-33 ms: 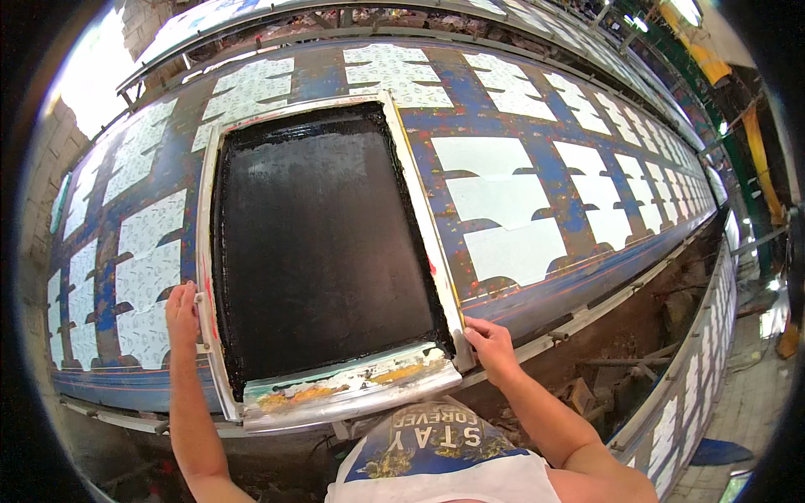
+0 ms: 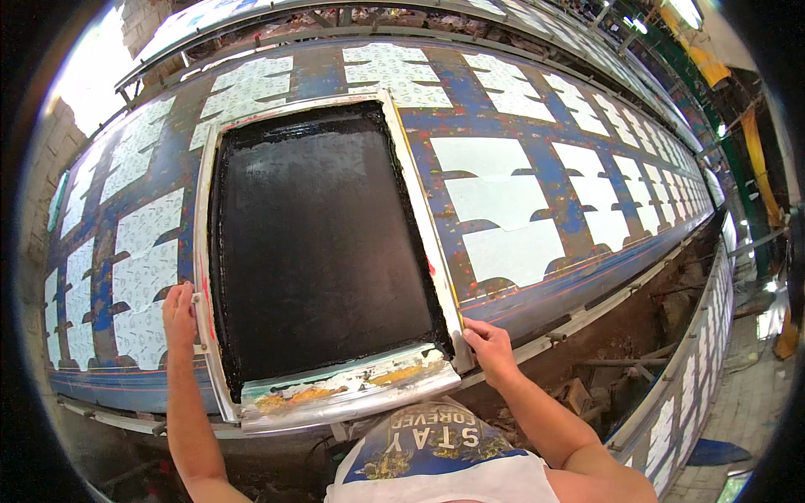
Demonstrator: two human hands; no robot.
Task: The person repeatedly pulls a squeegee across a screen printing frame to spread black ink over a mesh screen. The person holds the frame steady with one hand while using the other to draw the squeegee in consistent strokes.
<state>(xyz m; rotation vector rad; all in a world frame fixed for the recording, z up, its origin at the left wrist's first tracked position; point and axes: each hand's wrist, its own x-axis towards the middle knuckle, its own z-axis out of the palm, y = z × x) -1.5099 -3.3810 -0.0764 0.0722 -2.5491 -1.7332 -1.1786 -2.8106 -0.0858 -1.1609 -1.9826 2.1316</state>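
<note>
A large screen-printing frame [image 2: 412,174] with pale, paint-smeared edges lies flat on the long table in front of me. Black ink coats its mesh [image 2: 323,251], thickest along the sides and far end. Across the near end runs a silvery strip [image 2: 352,404] smeared with white, teal and orange. At the frame's left edge my left hand [image 2: 179,314] has its fingers closed round a small pale part of the side. My right hand [image 2: 489,345] pinches the right edge near the close corner, thumb and fingers together. Whatever lies under the frame is hidden.
White cut fabric pieces [image 2: 513,251] lie in rows on the blue-brown table [image 2: 553,194]; those at left [image 2: 149,243] carry a fine print. A metal rail [image 2: 545,342] follows the table's near edge. Another table with white pieces [image 2: 683,402] stands at right. Yellow cloth [image 2: 756,155] hangs beyond.
</note>
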